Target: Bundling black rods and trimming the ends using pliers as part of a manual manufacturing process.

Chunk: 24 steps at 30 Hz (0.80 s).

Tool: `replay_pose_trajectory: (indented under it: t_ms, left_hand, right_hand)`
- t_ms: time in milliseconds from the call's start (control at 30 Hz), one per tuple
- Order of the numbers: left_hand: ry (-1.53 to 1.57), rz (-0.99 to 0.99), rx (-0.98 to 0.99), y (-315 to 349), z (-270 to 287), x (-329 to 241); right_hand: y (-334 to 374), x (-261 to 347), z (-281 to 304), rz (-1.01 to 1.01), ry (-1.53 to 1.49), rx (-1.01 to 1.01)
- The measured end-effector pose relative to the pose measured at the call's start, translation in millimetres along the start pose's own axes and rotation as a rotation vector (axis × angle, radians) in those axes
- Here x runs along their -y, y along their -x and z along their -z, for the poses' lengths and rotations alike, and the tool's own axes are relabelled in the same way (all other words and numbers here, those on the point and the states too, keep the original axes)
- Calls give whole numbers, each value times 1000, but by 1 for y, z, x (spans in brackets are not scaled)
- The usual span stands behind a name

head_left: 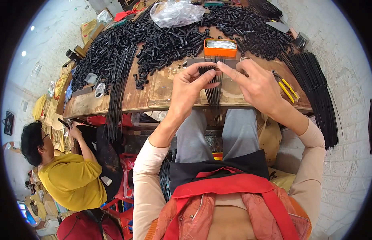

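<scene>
My left hand [183, 89] is closed around the upper end of a small bundle of thin black rods [213, 96], which hangs down over the table's front edge. A row of dark tips shows between its thumb and fingers. Close on the right, my right hand [256, 85] reaches its index finger to the top of the bundle, while the other fingers curl inward. Something small and thin shows by those curled fingers, too small to name. Just beyond both hands stands an orange box [220, 52] holding thin, pale, needle-like pieces.
Heaps of short black tubular parts [166, 48] cover the back of the wooden table [154, 94]. Long black rods [121, 86] lie at left, more [314, 88] at right beside yellow-handled pliers [288, 89]. A clear plastic bag [176, 14] tops the heap. Another person [74, 176] sits at left.
</scene>
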<state>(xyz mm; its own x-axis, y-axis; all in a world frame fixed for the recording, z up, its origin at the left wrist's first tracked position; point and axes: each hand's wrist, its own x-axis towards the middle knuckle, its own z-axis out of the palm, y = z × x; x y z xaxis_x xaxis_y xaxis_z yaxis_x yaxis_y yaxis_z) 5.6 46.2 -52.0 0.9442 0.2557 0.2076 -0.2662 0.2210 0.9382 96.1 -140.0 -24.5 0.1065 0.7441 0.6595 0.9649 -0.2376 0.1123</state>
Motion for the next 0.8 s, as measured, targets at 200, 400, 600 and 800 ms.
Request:
replay_pose_trajectory:
  t_ms: [200,400,600,800]
  left_hand:
    - [5,-14,-6,-1,1,0]
    - [30,24,44,-3,4,-1]
    - [88,69,41,-2,6,-2]
    - [7,36,83,-2,3,2]
  right_hand:
    - [0,0,-4,24,5,-3]
    - [-12,-9,8,250,93,-89]
    - [-21,-16,4,221,-150,-76]
    - [-20,-15,8,340,-39,-124]
